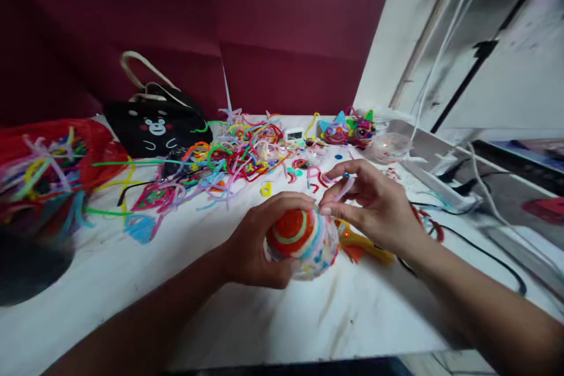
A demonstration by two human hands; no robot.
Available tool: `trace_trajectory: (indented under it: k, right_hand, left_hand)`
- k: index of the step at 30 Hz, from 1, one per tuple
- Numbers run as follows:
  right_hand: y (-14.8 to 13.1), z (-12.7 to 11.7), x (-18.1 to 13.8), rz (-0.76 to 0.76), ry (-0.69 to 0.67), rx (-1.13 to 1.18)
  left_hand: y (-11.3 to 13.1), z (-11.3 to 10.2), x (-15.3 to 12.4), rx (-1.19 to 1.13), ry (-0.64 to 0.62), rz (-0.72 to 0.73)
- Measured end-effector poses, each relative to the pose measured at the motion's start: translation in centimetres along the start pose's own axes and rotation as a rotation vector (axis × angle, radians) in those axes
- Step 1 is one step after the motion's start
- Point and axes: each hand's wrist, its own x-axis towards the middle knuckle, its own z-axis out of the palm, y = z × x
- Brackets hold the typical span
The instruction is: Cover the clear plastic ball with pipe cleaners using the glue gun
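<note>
My left hand (258, 241) is wrapped around a ball (304, 241) covered in coiled pipe cleaners, orange, white and pastel colours, held just above the white table (176, 282). My right hand (374, 205) is right beside the ball and pinches a pale pink pipe cleaner (341, 191) between thumb and fingers, its end touching the ball's top. An orange and yellow tool (368, 247) lies on the table under my right hand, partly hidden.
A heap of loose coloured pipe cleaners (229, 158) covers the middle of the table. A black bear-face bag (154, 123) stands behind it. A red mesh bag of pipe cleaners (39, 176) sits at the left. Pipe-cleaner figures (348, 127) and cables (476, 247) are to the right.
</note>
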Motion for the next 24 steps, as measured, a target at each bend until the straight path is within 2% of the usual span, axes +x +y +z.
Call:
trace_trajectory:
  k: [8,15,21,24]
  right_hand:
    - [1.4,-0.2,0.4,0.212,-0.131,0.235]
    - [1.8,-0.6,-0.1,0.595,-0.230,0.391]
    - [2.0,-0.3,-0.7,0.718,-0.317,0.699]
    - [1.9,0.4,-0.9,0.760,-0.290,0.829]
  left_hand:
    - [-0.1,-0.3,0.2,-0.041,-0.071,0.002]
    - [0.4,-0.2,0.2,-0.052,-0.127,-0.029]
    - [0.4,-0.2,0.4,-0.133,-0.143,-0.037]
    - [0.2,-0.3,0.3,-0.171,-0.144,-0.040]
